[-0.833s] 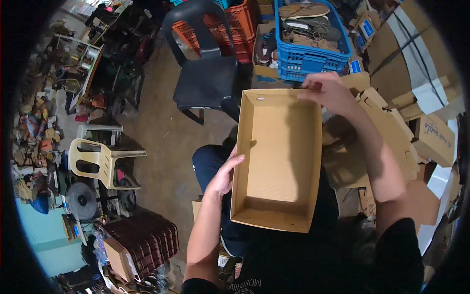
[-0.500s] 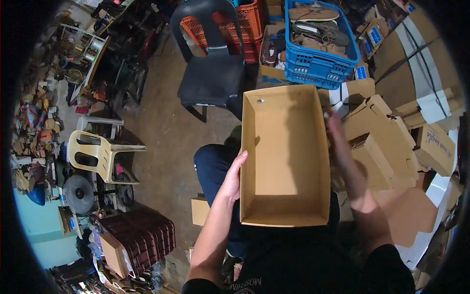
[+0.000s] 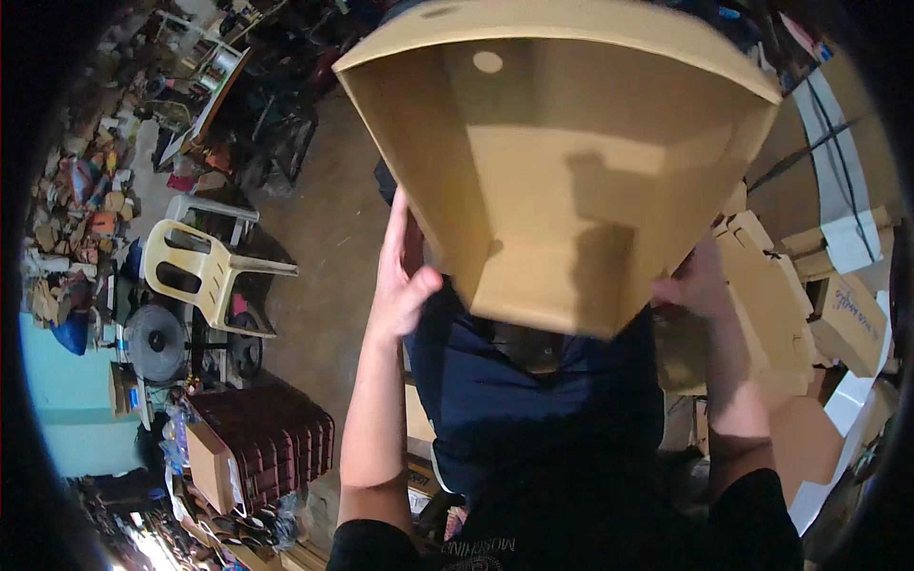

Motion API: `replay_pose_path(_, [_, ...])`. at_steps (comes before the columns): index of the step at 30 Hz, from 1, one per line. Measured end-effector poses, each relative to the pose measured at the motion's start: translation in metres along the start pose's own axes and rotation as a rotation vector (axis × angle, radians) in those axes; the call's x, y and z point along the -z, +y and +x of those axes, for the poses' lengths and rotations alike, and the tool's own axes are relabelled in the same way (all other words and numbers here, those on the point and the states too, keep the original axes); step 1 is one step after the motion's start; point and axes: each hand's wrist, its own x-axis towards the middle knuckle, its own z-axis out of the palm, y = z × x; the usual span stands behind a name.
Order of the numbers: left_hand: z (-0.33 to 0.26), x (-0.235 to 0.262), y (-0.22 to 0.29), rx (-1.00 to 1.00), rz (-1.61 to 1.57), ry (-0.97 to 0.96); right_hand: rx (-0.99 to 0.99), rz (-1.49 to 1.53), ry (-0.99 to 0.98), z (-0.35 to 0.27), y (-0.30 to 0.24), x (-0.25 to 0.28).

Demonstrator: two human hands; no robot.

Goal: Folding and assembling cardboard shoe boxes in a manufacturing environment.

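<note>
An open brown cardboard box (image 3: 571, 152) is raised in front of me, tilted with its far end up close to the head camera. Its inside holds only shadows, and a round hole shows in the raised end wall. My left hand (image 3: 405, 285) grips the lower left side, thumb in view and fingers partly hidden behind the wall. On the opposite side, my right hand (image 3: 693, 283) holds the lower right wall, slightly blurred, with its fingers mostly hidden. My legs in dark trousers are below the box.
Flattened cardboard (image 3: 752, 295) and a closed carton (image 3: 847, 324) lie at the right. To the left stand a cream plastic chair (image 3: 214, 271), a grey fan (image 3: 155, 343) and a maroon crate (image 3: 276, 438). Piled scraps line the far left.
The box has been lifted and tilted toward the camera, now covering the black chair and blue crate. My right hand, apart from the box before, has come onto its right side.
</note>
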Motion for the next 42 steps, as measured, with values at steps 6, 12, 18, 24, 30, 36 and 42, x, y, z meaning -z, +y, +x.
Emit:
replay_pose_path(6, [-0.069,0.056,-0.143,0.44,-0.529,0.435,0.728,-0.696,0.05,0.05,-0.061,-0.021])
replay_pose_path(12, [-0.072,0.037,-0.129,0.366,-0.587,0.442,0.823,-0.965,0.052,0.054,-0.067,-0.008])
replay_pose_path(18, [-0.068,0.028,-0.111,0.392,-0.315,0.299,0.464,-0.38,0.232,0.062,-0.043,-0.015])
replay_pose_path(24, [-0.078,-0.014,-0.062,0.319,-0.582,0.249,-0.296,0.42,0.094,0.017,0.086,-0.007])
replay_pose_path(30, [-0.099,-0.062,-0.067,0.364,-0.472,0.105,-0.466,0.484,-0.045,0.001,0.108,-0.03])
replay_pose_path(36, [-0.117,-0.069,-0.082,0.634,-0.764,0.367,-0.446,0.143,-0.099,-0.014,0.118,-0.002])
replay_pose_path(42, [-0.102,-0.024,-0.08,0.569,-0.591,0.444,-0.001,-0.309,-0.167,-0.019,0.119,-0.018])
